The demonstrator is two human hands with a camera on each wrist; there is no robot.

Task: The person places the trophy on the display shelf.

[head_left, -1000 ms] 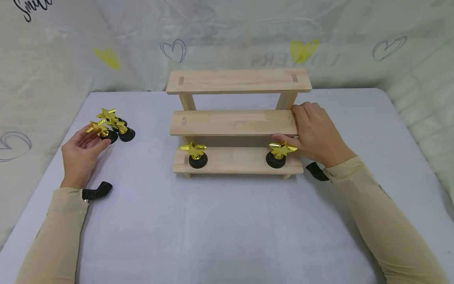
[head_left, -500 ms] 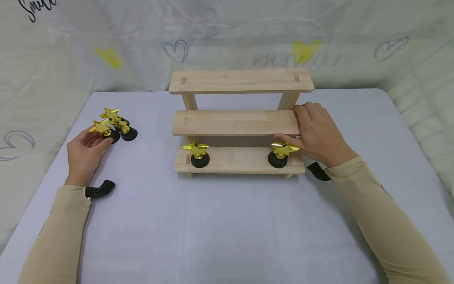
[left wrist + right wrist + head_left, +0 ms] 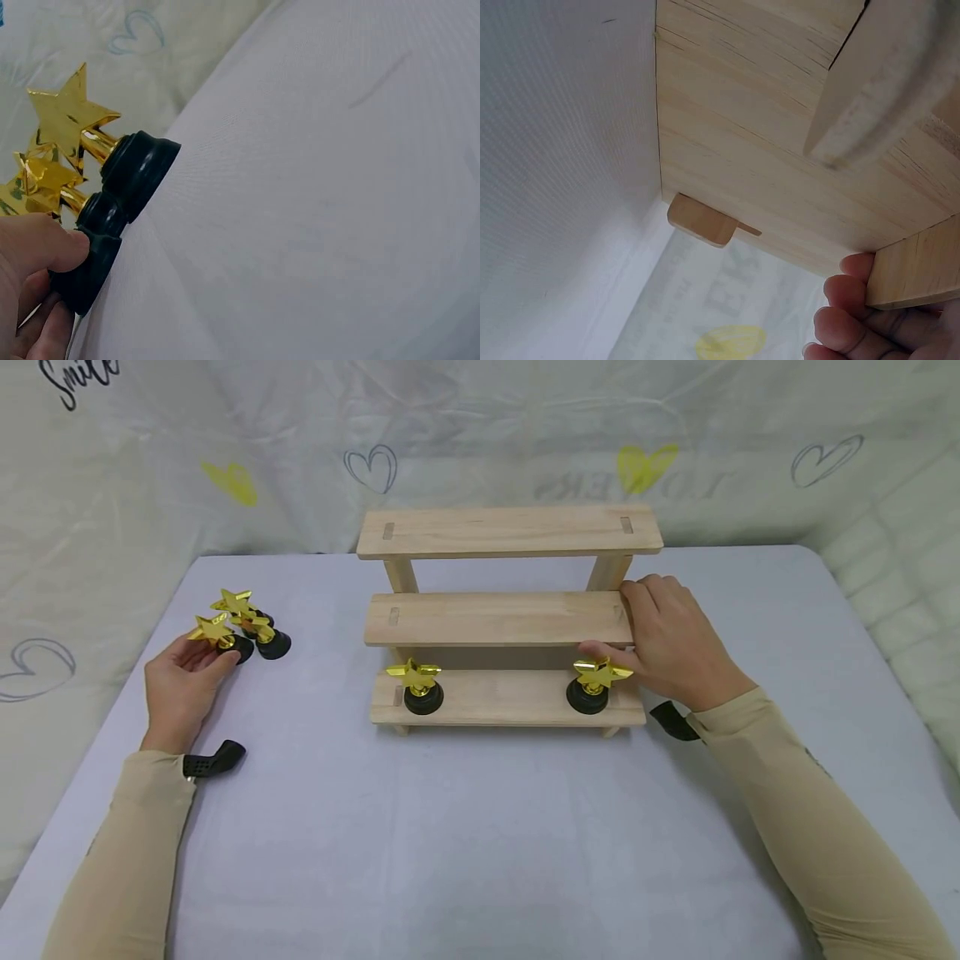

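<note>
At the left of the head view, my left hand [image 3: 178, 693] pinches the black base of a gold star trophy [image 3: 238, 648], thumb on the near side. Two similar trophies [image 3: 274, 645] stand close behind and beside it. The left wrist view shows the thumb on that black base [image 3: 94, 274], which looks to be on the cloth. My right hand [image 3: 671, 643] grips the right end of the middle board of a three-tier wooden shelf [image 3: 495, 618]. In the right wrist view, its fingertips [image 3: 847, 292] curl round the wood.
Two more star trophies stand upright on the lowest board, one near the left end [image 3: 423, 697] and one near the right [image 3: 587, 697]. A white cloth [image 3: 480, 827] covers the table. Behind hangs a pale sheet [image 3: 465, 443] printed with hearts.
The view has shifted slightly, so the shelf and trophies appear a little further right. Both hands keep their holds; no trophy has visibly changed place.
</note>
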